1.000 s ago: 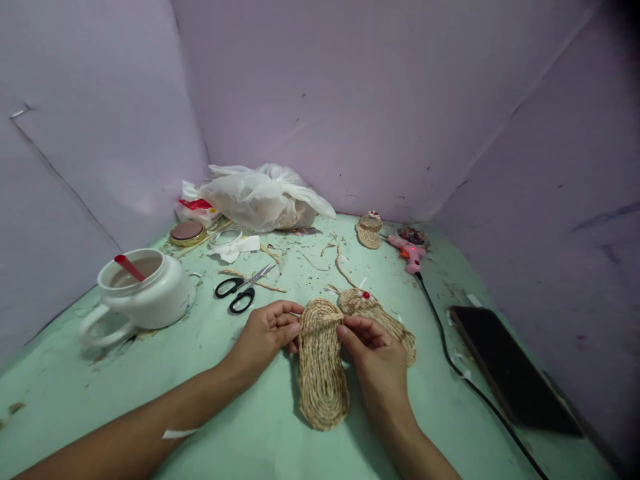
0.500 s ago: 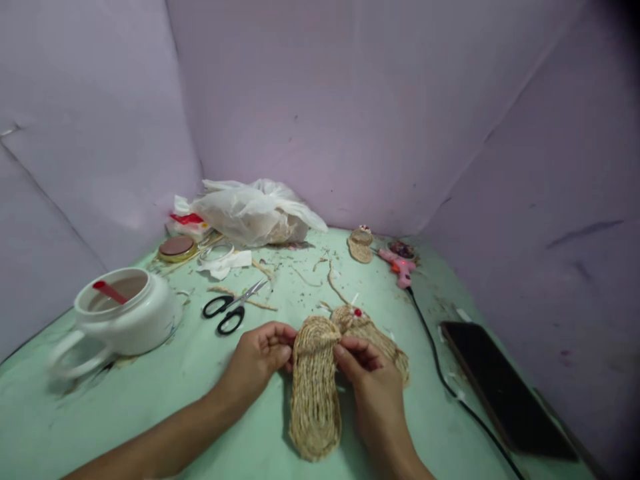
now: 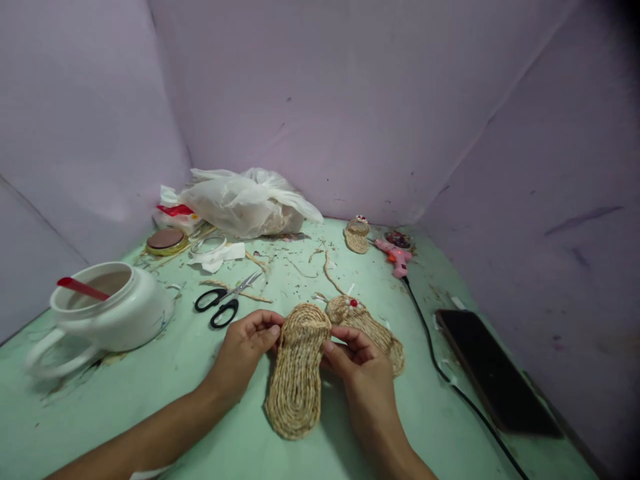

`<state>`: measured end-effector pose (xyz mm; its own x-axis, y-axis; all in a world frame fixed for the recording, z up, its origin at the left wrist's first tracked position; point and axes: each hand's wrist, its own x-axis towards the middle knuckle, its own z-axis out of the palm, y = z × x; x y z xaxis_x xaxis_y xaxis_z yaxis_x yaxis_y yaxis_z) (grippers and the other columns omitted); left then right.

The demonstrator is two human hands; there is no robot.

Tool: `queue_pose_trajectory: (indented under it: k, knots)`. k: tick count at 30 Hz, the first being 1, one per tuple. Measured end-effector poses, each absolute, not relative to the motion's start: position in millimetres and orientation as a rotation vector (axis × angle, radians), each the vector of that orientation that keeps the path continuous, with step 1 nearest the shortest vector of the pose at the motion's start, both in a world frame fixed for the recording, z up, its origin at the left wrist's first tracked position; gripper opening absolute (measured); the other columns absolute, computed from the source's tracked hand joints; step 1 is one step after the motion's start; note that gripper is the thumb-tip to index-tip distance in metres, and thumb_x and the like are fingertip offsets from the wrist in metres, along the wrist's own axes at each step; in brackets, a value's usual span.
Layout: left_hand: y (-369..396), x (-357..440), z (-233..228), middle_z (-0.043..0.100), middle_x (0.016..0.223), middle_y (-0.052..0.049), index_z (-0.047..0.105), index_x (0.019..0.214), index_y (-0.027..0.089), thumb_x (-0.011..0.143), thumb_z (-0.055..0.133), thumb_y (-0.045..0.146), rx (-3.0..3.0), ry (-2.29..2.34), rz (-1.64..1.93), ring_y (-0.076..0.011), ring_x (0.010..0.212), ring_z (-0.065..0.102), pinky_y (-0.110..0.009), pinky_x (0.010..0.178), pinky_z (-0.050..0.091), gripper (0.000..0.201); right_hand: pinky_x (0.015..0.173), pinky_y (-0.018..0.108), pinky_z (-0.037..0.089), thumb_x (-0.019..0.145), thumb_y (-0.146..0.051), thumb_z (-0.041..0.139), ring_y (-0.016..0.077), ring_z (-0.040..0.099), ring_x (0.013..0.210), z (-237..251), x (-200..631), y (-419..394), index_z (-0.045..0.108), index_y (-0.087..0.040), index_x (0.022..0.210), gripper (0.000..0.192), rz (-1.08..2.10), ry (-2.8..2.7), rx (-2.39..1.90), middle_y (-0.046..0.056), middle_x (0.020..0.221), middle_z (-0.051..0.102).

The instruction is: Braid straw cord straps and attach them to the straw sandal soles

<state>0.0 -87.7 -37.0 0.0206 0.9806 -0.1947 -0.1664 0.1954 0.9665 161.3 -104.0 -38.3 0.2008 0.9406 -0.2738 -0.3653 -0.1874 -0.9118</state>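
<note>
A small woven straw slipper (image 3: 296,380) lies between my hands, its coiled sole toward me and a braided strap across its far end. My left hand (image 3: 250,343) pinches the slipper's left edge near the strap. On the opposite edge, the thumb and fingers of my right hand (image 3: 363,367) grip at the strap's right end. Just behind my right hand rests a second straw slipper (image 3: 373,330) with a red bead (image 3: 354,303) on it, partly covered by that hand. The slipper's underside is hidden.
Black-handled scissors (image 3: 225,301) lie left, near a white pot-shaped mug (image 3: 113,327) with a red stick. Farther back are a plastic bag (image 3: 245,203), a tiny slipper (image 3: 357,237) and a pink glue gun (image 3: 395,255). Its black cord (image 3: 433,353) runs beside a phone (image 3: 495,373).
The slipper has turned slightly, its near end swinging left, with both hands still on its edges. The whole view has shifted a little.
</note>
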Motion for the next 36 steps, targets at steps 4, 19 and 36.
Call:
queue_pose_trajectory:
  k: [4,19,36]
  knots:
    - [-87.7,0.8,-36.8,0.062,0.076,-0.001,0.058,0.083,0.013,0.060,0.069,0.021,0.938,1.161,1.104,-0.0115,0.071,0.057,-0.023,0.068,0.045,0.027,0.053,0.027,0.052,0.053,-0.022,0.078,0.0112,0.059,0.049,-39.4,162.0,-102.9,0.057,-0.016,0.077,0.033,1.313,-0.640,-1.205,-0.002,0.060,0.065]
    - [-92.2,0.4,-38.9,0.056,0.062,0.003,0.060,0.085,0.018,0.064,0.059,0.020,1.414,1.516,1.028,-0.0101,0.050,0.044,-0.022,0.049,0.036,0.021,0.063,0.029,0.050,0.056,-0.015,0.070,0.0147,0.062,0.060,-47.6,160.3,-96.1,0.061,-0.016,0.079,0.025,1.292,-0.871,-1.191,0.001,0.065,0.067]
    - [-72.3,-25.3,-25.8,0.062,0.091,-0.008,0.059,0.089,0.018,0.080,0.041,0.016,2.174,1.816,0.966,-0.0204,0.085,0.055,-0.031,0.073,0.042,0.020,0.053,0.026,0.048,0.061,-0.031,0.069,0.0169,0.059,0.062,-26.1,192.1,-105.0,0.065,-0.018,0.079,0.023,0.936,-0.904,-1.407,0.003,0.070,0.065]
